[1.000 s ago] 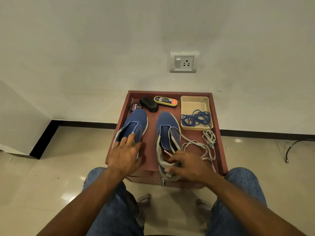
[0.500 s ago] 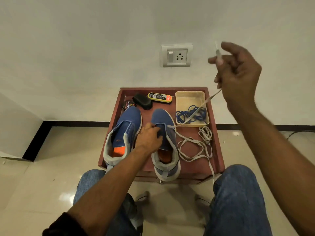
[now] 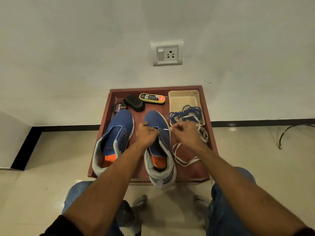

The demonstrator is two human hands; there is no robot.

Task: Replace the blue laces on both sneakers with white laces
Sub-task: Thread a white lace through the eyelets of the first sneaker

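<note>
So the person is sitting over a low reddish-brown table (image 3: 208, 132) pushed against the wall, with two blue sneakers lying side by side on it, toes pointing at the wall. The left sneaker (image 3: 117, 132) is sitting there with no lace in it, nobody touching it. The right sneaker (image 3: 159, 150) is the one getting worked on, its heel hanging a bit over the near edge.

The left hand (image 3: 146, 134) is gripping the right sneaker's upper near the front eyelets, fingers curled onto the fabric. The right hand (image 3: 185, 133) is pinching the tip of a white lace (image 3: 180, 160) between thumb and fingers, pointing the stiff end across at the eyelet row. The rest of that lace is trailing in loose loops on the table just right of the shoe, partly running up over the tray.

The blue laces (image 3: 185, 113) are lying in a tangled pile at the near end of a beige tray (image 3: 183, 99) in the back right corner.

Along the back there's a black brush (image 3: 133, 103), a yellow sponge case (image 3: 152, 98) and a round polish tin (image 3: 118, 107) near the left sneaker's toe. A wall socket (image 3: 167, 53) is sitting above.
</note>
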